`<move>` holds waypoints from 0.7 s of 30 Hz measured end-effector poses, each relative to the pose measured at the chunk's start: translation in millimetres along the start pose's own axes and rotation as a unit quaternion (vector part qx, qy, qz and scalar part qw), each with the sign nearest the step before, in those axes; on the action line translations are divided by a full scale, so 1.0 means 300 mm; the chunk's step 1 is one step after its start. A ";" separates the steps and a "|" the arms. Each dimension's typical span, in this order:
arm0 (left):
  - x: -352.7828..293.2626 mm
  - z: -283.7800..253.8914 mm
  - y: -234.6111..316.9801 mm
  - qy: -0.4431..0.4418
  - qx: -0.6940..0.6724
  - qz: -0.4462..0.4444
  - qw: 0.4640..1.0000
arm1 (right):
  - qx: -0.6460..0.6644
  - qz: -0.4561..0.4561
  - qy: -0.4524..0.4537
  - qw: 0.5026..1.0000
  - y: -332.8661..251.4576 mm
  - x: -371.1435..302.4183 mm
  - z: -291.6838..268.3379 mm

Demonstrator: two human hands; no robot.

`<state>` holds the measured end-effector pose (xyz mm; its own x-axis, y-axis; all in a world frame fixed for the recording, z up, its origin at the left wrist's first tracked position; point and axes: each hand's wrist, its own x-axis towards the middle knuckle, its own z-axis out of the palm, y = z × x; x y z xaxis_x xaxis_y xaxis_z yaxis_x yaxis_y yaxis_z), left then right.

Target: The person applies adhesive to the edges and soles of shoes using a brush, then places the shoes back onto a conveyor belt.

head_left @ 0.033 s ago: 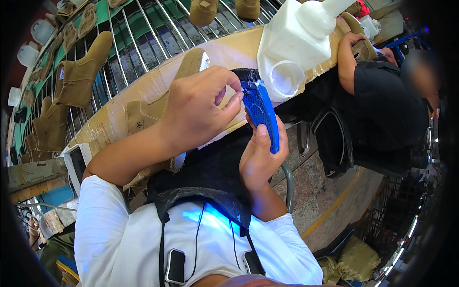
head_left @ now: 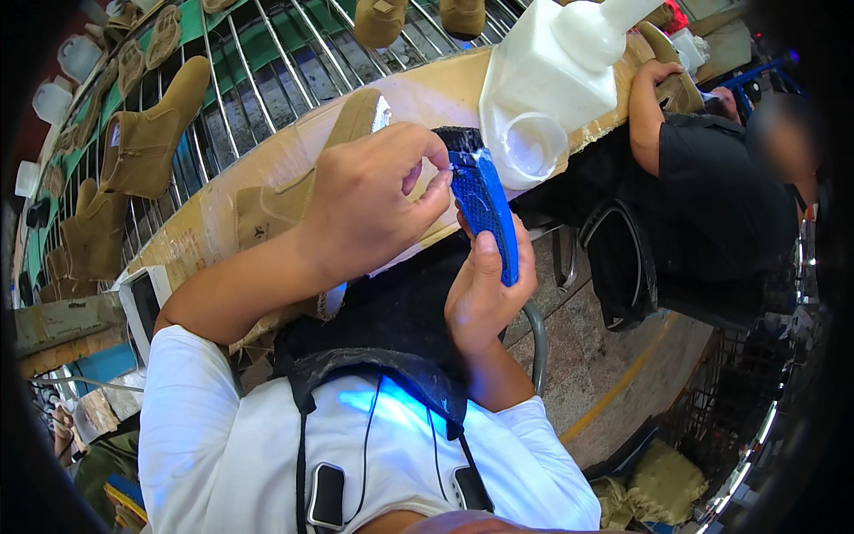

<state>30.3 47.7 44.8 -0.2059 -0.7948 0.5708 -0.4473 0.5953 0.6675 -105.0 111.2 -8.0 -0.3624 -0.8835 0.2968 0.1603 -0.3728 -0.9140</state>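
Note:
My right hand (head_left: 487, 298) is closed round the near end of a long blue shoe sole (head_left: 485, 209) with a textured inner face and raised rim. Whitish strands or residue cling to the sole's far end, which is dark. At that end, the thumb and forefinger of my left hand (head_left: 374, 191) meet in a pinch; what lies between them is too small to make out. Behind my left forearm a tan suede boot (head_left: 267, 214) lies on the bench, partly hidden by the arm and hand.
A white plastic container (head_left: 534, 89) with a cup-like opening (head_left: 531, 147) stands just beyond the sole. The bench edge is covered in brown tape (head_left: 205, 218). Metal rack bars (head_left: 267, 80) carry several tan boots (head_left: 151, 133). At right, a co-worker in black (head_left: 725, 182) handles another boot.

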 end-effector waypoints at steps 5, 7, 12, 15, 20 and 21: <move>-0.006 0.000 -0.005 -0.003 0.010 0.063 0.998 | -0.075 -0.070 0.003 0.995 0.012 0.001 -0.003; -0.036 -0.018 0.009 -0.029 -0.006 0.070 0.997 | -0.023 -0.021 0.016 0.999 0.003 0.007 0.014; -0.116 -0.050 0.082 -0.141 -0.133 0.065 0.979 | 0.082 0.034 0.040 0.995 0.000 0.029 0.009; -0.089 -0.075 0.078 -0.081 -0.084 0.045 0.992 | 0.123 0.045 0.045 0.990 -0.015 0.033 0.018; -0.025 -0.031 0.007 -0.010 0.019 0.039 0.999 | 0.101 0.032 0.038 0.994 -0.017 0.016 0.030; -0.022 -0.027 0.008 -0.010 0.024 0.045 0.999 | 0.077 0.029 0.035 0.996 -0.014 0.013 0.027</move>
<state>37.5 55.4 46.5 -0.2640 -0.7403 0.6183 -0.4668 0.6590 0.5897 -99.6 106.9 -0.7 -0.4104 -0.8852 0.2191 0.3207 -0.3650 -0.8740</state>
